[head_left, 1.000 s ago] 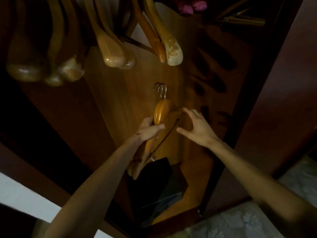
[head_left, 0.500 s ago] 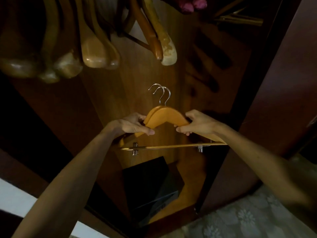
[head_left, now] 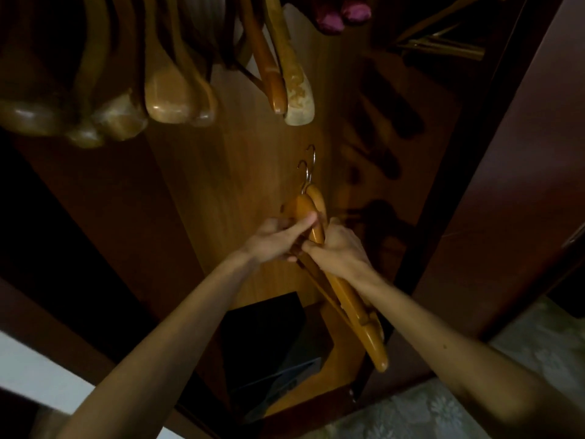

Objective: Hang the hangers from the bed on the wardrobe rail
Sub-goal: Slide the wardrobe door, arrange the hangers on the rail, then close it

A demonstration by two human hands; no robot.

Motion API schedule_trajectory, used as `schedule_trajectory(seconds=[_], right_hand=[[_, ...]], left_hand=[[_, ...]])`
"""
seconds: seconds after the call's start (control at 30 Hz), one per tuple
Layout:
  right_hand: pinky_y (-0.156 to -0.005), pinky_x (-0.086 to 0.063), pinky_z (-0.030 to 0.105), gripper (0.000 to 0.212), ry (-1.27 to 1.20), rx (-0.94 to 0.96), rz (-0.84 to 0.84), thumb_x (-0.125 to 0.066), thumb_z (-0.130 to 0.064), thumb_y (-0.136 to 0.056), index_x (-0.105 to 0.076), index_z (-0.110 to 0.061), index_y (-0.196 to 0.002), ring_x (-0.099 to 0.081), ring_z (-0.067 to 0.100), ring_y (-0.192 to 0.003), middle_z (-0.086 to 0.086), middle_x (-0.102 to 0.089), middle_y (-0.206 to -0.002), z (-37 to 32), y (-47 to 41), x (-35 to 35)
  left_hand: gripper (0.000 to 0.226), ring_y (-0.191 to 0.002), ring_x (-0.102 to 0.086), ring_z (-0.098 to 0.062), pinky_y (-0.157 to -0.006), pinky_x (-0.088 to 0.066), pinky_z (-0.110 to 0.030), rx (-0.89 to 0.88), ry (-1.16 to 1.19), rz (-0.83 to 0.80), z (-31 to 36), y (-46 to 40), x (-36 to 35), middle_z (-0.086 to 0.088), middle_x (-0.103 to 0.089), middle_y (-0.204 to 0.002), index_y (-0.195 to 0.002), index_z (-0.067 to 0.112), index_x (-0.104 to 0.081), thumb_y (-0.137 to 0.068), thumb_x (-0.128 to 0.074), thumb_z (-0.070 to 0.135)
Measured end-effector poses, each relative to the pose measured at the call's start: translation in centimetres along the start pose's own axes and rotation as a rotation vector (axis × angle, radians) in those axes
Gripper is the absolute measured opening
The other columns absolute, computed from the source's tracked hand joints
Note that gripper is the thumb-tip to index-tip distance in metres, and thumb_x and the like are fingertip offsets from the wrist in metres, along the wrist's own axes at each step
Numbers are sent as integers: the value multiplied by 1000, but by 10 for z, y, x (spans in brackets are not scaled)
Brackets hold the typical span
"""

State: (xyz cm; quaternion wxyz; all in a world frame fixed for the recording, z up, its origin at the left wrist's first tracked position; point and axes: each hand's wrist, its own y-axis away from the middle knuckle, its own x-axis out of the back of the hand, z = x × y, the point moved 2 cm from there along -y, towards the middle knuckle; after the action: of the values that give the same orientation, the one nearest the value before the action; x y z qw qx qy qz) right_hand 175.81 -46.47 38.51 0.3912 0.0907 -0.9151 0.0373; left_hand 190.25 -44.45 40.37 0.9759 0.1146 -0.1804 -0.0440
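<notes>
Inside wardrobe [head_left: 240, 172], both hands gripping wooden hangers [head_left: 348, 299], no writing legible

Held hangers [head_left: 316, 223] turned edge-on; hands drew together.

A bedroom at home, seen facing into an open wooden wardrobe [head_left: 221, 191]. Wooden hangers [head_left: 171, 93] hung in a row across the top left, a dark box [head_left: 266, 337] low inside, a brown door panel [head_left: 512, 191] at right, floral-patterned bedding [head_left: 449, 403] near right.
</notes>
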Motion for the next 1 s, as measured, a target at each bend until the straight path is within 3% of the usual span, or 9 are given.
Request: schedule_trajectory(seconds=[0.07, 0.13, 0.27, 0.4, 0.53, 0.63, 0.83, 0.9, 1.0], right_hand=[[-65, -59, 28, 22, 29, 68, -9, -70, -32, -91, -63, -15, -104, -66, 9, -71, -7, -64, -79, -4, 6, 4], [-73, -62, 31, 15, 13, 124, -23, -69, -30, -91, -63, -19, -100, -67, 8, -70, -8, -65, -78, -13, 14, 12], [-65, -52, 24, 17, -46, 247, -68, -68, -36, -92, -62, -21, -97, -65, 6, -69, -6, -66, -78, -38, 27, 38], [-68, -59, 36, 34, -112, 353, -190, -55, -51, -97, -66, -19, -93, -69, 15, -68, 4, -67, -74, -65, 33, 60], [-77, -61, 49, 44, -188, 388, -238, -46, -52, -101, -68, -15, -91, -72, 28, -73, 15, -69, -78, -87, 36, 78], [-72, -61, 44, 43, -216, 419, -234, -45, -51, -101, -69, -17, -93, -71, 20, -66, 7, -70, -75, -99, 39, 84], [-75, -58, 36, 42, -298, 396, -227, -42, -48, -104, -73, -24, -88, -71, 8, -65, -9, -72, -66, -121, 31, 88], [-77, -57, 39, 41, -315, 397, -189, -43, -48, -104, -69, -27, -81, -68, 10, -66, -11, -66, -58, -130, 24, 93], [-80, -58, 40, 42, -340, 396, -135, -42, -51, -103, -69, -29, -79, -68, 14, -69, -13, -65, -56, -149, 13, 104]], left_hand=[[54, -83, -70, -11, -76, -60, -27, -35, -45, 4, 10, 11, -5, -1, -75, -88, -98, 16, -73, -87, -57, 66], [49, -82, -70, -10, -73, -60, -24, -33, -10, 49, 16, 18, -4, 2, -74, -86, -95, 15, -73, -86, -63, 62], [41, -87, -69, -8, -61, -56, -15, -41, 154, 206, 29, 34, 6, 2, -75, -91, -105, 15, -74, -89, -67, 52], [37, -75, -66, -11, -63, -55, -25, -64, 302, 308, 45, 47, 17, 2, -70, -79, -98, 14, -69, -89, -65, 50], [47, -63, -58, -10, -64, -49, -28, -122, 326, 340, 63, 59, 28, 6, -61, -65, -101, 17, -64, -85, -62, 61], [41, -56, -53, -6, -59, -45, -25, -200, 272, 324, 75, 70, 33, 9, -55, -59, -89, 21, -61, -89, -59, 62], [43, -57, -53, -10, -55, -46, -25, -213, 249, 405, 98, 72, 48, 7, -53, -59, -95, 17, -60, -92, -58, 60], [45, -67, -58, -13, -63, -54, -30, -233, 257, 418, 109, 72, 54, 5, -60, -67, -101, 18, -64, -91, -58, 61], [53, -84, -64, -21, -88, -57, -44, -246, 270, 484, 130, 70, 67, -4, -66, -89, -109, 15, -60, -88, -61, 64]])
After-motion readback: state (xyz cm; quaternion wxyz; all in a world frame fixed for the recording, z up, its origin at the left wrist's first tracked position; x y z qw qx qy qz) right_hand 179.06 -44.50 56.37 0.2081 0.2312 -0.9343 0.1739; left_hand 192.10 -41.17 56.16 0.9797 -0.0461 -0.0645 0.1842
